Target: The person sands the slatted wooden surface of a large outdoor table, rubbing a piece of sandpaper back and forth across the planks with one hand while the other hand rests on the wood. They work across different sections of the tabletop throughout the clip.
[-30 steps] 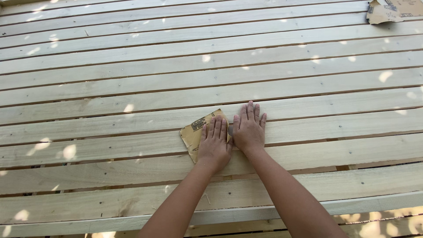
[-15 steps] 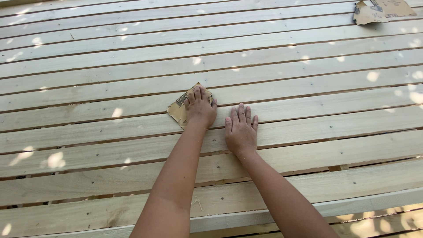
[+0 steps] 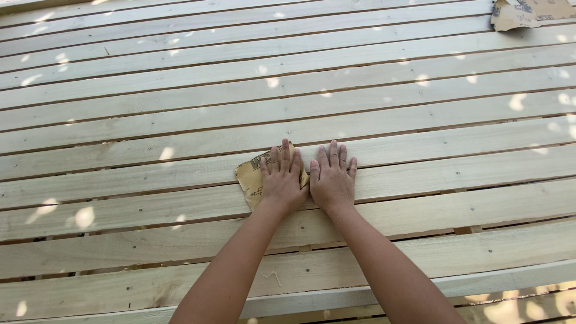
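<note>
A torn piece of brown cardboard packaging [image 3: 528, 12] lies at the top right corner on the pale wooden slats [image 3: 150, 129], its edges ragged, with dark print on its face. The tan sheet [image 3: 253, 177] with dark printed markings is a flat sheet, not a package.

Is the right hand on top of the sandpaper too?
No, the right hand lies flat on the bare wooden slats; only the left hand covers the sandpaper.

Bright dappled daylight, sun spots scattered across the wooden slats [image 3: 180, 129], densest toward 3 o'clock; sharp focus, no glare.
</note>
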